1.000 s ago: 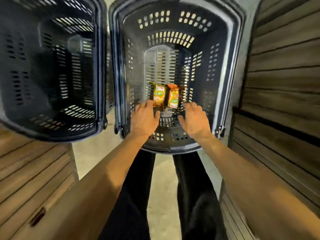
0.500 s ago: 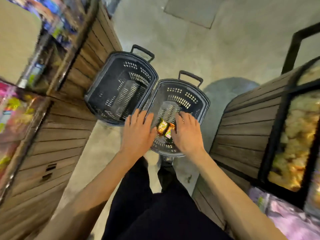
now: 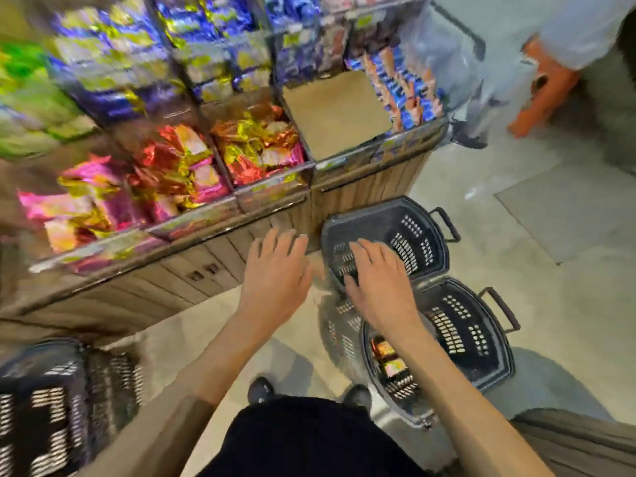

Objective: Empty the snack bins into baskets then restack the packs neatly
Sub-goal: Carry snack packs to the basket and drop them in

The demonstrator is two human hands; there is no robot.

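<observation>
Two baskets on the floor at 3 to 4 o'clock, side by side and touching: far basket hard against the shelf front, near basket just behind it. Parked that close, probably, for a short carry from bin to basket. Handles folded outward toward 3 o'clock, away from the body, with both mouths left free. Only a couple of packs in view inside the near basket, at its 9 o'clock end, in orange and yellow wrappers. Nothing visible in the far basket.

Left hand at centre, palm down before the shelf front, fingers straight and spread, gripping nothing. Right hand just at 3 o'clock of it, over the far basket's near rim, fingers likewise spread and empty; touching the rim or clear of it, cannot tell. Looks like hands between loads, bound for the bins.

Up at 10 to 12 o'clock, shelf bins heaped with loose foil snacks: pink heap, red-and-gold heap, gold heap, all unsorted. At 12 o'clock one bare bin with brown bottom on show, so seemingly emptied already. Blue rows upright beside it at 1 o'clock. Third basket at 8 o'clock, contents lost in blur. Another person at 2 o'clock, well apart.

No brand or label readable anywhere: motion blur over wrappers and over the strips along the bin fronts.
</observation>
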